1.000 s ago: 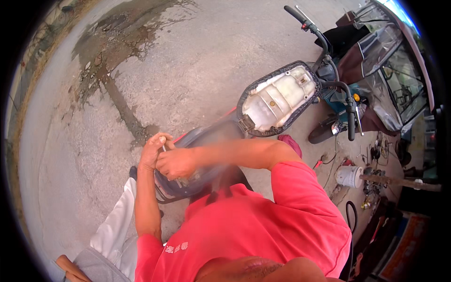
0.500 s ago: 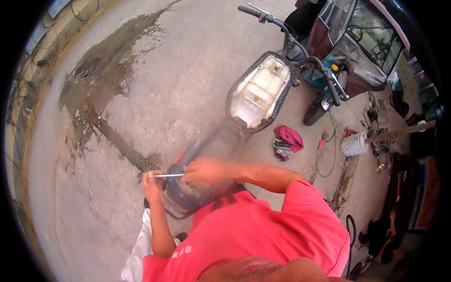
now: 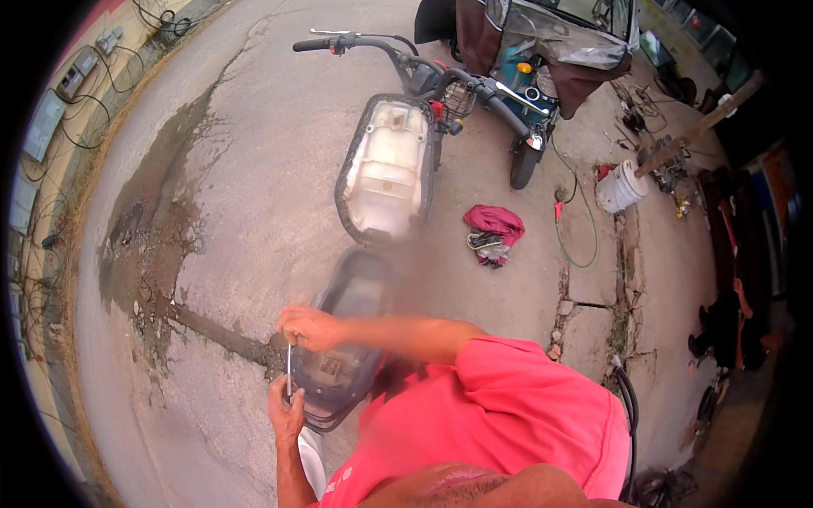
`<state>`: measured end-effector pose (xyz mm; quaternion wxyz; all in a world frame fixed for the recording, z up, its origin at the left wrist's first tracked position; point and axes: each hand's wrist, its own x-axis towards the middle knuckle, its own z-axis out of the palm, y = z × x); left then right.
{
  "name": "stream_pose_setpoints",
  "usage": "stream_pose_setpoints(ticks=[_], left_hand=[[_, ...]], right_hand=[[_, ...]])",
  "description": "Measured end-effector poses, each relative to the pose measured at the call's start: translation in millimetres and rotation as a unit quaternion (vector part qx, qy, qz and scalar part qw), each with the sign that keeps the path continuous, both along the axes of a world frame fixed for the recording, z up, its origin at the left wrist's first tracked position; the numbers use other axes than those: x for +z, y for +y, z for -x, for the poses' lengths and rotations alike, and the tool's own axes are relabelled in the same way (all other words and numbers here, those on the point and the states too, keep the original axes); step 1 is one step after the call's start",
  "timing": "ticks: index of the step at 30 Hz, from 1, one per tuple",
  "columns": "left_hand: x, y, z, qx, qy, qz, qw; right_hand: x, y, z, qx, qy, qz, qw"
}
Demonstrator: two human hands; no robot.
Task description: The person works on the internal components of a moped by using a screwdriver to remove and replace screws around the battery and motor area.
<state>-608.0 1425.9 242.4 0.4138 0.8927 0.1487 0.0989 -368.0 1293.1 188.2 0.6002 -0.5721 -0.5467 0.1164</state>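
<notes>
A thin silvery rod (image 3: 290,364) stands nearly lengthwise in the view along the left side of a scooter's dark open under-seat compartment (image 3: 356,275). My left hand (image 3: 286,406) grips its lower end at the compartment's outer edge. At the upper end, my right hand (image 3: 306,326) has its fingers closed on the rod, with the forearm reaching across the compartment. Beyond, the seat (image 3: 385,157) is hinged up, showing its pale underside inside a dark rim. Haze in the picture blurs part of the compartment.
A magenta cloth bundle (image 3: 495,229) lies right of the scooter. Behind are handlebars (image 3: 373,41) and a covered electric vehicle (image 3: 550,51). A white bucket (image 3: 620,188), a green hose (image 3: 593,254) and tools are at right. Wires and boxes line a wall (image 3: 38,135) at left.
The rod has turned from lying crosswise to pointing away from me, with my right hand now above my left. The view has swung, so the scooter appears more upright and further left.
</notes>
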Motion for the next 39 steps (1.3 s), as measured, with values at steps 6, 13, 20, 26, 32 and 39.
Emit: stream_pose_setpoints(ticks=[6,13,20,26,32,39], left_hand=[[20,43,-53,-0.188,-0.031,-0.198,0.962],[27,57,-108,-0.414,-0.102,-0.3,0.853],[36,43,-107,-0.512,-0.066,-0.332,0.79],[50,13,-117,-0.511,0.007,-0.424,0.748],[36,13,-121,-0.471,0.224,-0.463,0.717],[7,42,-162,-0.238,0.455,-0.044,0.857]], right_hand=[[2,-2,13,-0.043,0.006,-0.066,0.997],[-5,-9,30,-0.113,0.14,-0.004,0.984],[-17,-73,68,-0.323,0.208,0.131,0.914],[-50,-139,141,-0.428,0.274,0.122,0.853],[-92,-187,261,-0.509,0.417,0.07,0.75],[-126,-244,370,-0.552,0.393,0.154,0.719]])
